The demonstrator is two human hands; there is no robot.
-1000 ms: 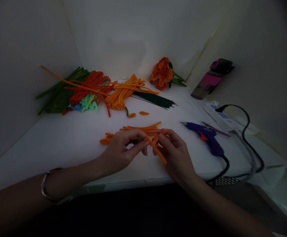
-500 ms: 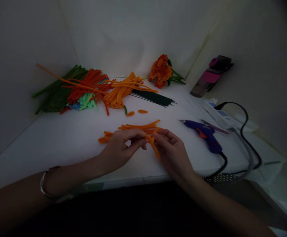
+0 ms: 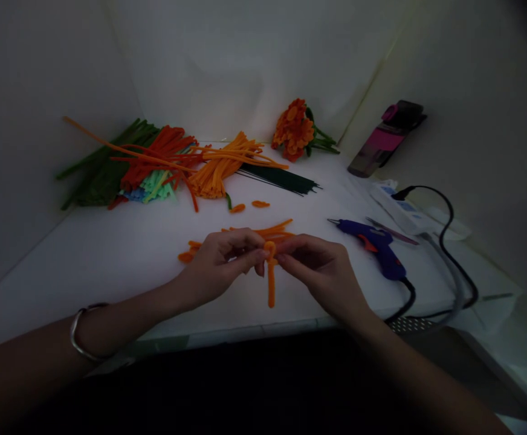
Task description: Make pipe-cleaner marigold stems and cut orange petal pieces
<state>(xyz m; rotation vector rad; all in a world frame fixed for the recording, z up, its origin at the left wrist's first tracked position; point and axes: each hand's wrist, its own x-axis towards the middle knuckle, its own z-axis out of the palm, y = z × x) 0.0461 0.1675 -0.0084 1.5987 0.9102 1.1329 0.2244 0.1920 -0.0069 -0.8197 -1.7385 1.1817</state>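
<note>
An orange pipe cleaner [image 3: 271, 287] is pinched between both hands above the front of the table, its top bent into a small loop and its tail hanging straight down. My left hand [image 3: 220, 266] closes finger and thumb on the loop's left side. On the other side, my right hand [image 3: 320, 266] grips it with fingertips closed. Behind the hands lie loose orange pipe cleaners [image 3: 275, 229], partly covered by them. Beside my left hand, orange looped pieces [image 3: 185, 257] rest on the table.
A blue glue gun [image 3: 376, 244] and tweezers [image 3: 393, 231] lie at right, near a power strip [image 3: 406, 211] with cables. Farther back are pipe cleaner bundles [image 3: 220, 169], dark green stems [image 3: 281, 178], orange flowers [image 3: 294, 133] and a bottle [image 3: 384, 142].
The held pipe cleaner has turned so its tail hangs vertically, and its loop now faces me. My right hand has shifted slightly right and its fingers point more to the left.
</note>
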